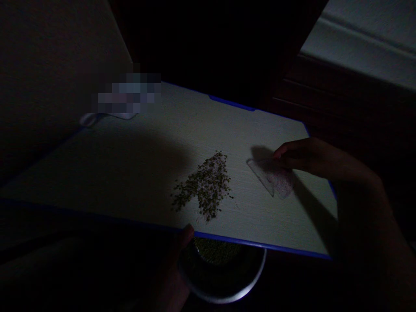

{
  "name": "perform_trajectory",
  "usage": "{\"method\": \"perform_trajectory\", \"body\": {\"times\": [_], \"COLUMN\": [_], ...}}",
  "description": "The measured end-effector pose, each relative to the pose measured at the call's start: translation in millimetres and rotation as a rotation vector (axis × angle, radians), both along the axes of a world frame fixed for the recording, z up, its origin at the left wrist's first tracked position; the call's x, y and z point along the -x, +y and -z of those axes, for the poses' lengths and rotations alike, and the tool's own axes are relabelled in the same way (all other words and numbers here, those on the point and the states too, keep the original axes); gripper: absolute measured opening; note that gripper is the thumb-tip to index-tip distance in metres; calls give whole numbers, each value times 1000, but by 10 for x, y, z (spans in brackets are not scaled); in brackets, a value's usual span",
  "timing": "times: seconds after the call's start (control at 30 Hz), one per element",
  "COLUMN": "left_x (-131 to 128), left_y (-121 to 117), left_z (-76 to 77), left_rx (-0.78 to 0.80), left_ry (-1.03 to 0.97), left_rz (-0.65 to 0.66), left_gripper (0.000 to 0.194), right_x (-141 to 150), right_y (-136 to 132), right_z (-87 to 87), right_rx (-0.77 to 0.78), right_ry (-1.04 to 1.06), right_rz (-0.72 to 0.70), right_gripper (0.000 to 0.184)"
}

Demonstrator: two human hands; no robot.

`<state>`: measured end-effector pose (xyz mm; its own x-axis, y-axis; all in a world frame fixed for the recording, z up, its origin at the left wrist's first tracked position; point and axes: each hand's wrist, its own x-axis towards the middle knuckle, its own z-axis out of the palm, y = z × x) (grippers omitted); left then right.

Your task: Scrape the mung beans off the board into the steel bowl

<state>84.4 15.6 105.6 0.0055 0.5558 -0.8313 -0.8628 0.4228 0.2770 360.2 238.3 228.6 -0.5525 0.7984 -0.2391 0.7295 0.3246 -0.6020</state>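
On a white cutting board (208, 125) with a blue rim, in poor light: a loose, elongated heap of small green grains (204, 186) lies right of centre, with strays scattered along its edges. They may be mung beans; the dimness leaves that unsure. Just beside the heap, to its right, lies a translucent plastic scraper (264, 177), with fine reddish specks on its surface.

Right hand (302, 158): fingers (281, 151) loosely curved, resting over the scraper. Whether they have hold of it cannot be told. Left hand (170, 273): nearly lost in shadow below the board's near edge, with only the thumb (187, 232) plain, pressed to that edge. Its grip cannot be made out.

Under the near edge sits a steel bowl (224, 300) with more green grains (214, 251) inside; the board cuts off its far part. A plaster wall (48, 86) runs along the left, dark wooden drawers (325, 95) stand on the right, and a pale surface (364, 43) shows beyond them. At the board's far corner, a pixelated patch (126, 93) hides whatever lies there, and a white cloth-like scrap (107, 116) shows beneath it. Shadow darkens the board's left half.
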Motion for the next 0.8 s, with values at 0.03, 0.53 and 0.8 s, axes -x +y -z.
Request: {"method": "perform_trajectory", "body": {"times": [0.03, 0.53, 0.8], "left_x": [-1, -1, 13], "left_y": [2, -16, -48], "left_z": [-6, 26, 133], "left_rx": [-6, -16, -208], "left_ry": [-5, -48, -145], "left_rz": [3, -11, -4], "left_gripper": [34, 25, 9], "right_x": [65, 645, 596], "right_y": [-27, -231, -272], "right_z": [12, 322, 206], "right_rx": [-41, -336, -39], "right_ry": [-11, 102, 130], "right_rz": [-25, -266, -487], "right_gripper": [32, 29, 22]}}
